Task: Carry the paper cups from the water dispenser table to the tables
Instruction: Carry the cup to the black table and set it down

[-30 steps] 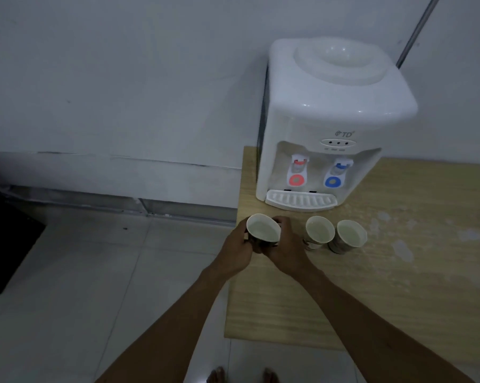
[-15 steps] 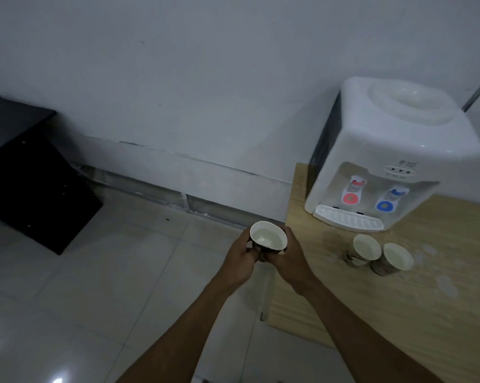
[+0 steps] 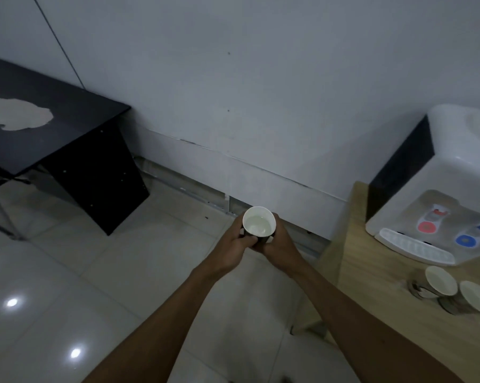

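- While both hands are wrapping around one paper cup [image 3: 258, 224] at the centre of the frame, the cup is sitting upright, its mouth facing up, with clear liquid showing inside.
- The left hand [image 3: 233, 246] is closing on the cup's left side and the right hand [image 3: 281, 244] on its right, so the cup is lying between the two palms, out over the tiled floor [image 3: 122, 272] and clear of any tabletop.
- The black table [image 3: 53, 125] is standing at the upper left of the frame, well apart from the cup; judging from this, the carry is heading up and to the left, and the left hand is the nearer one to that table.
- Two more paper cups [image 3: 440, 280] are waiting on the wooden table [image 3: 371, 286] at the lower right, near the water dispenser [image 3: 440, 175].
- With liquid inside, the cup's vertical axis is probably needing to stay plumb during the walk.
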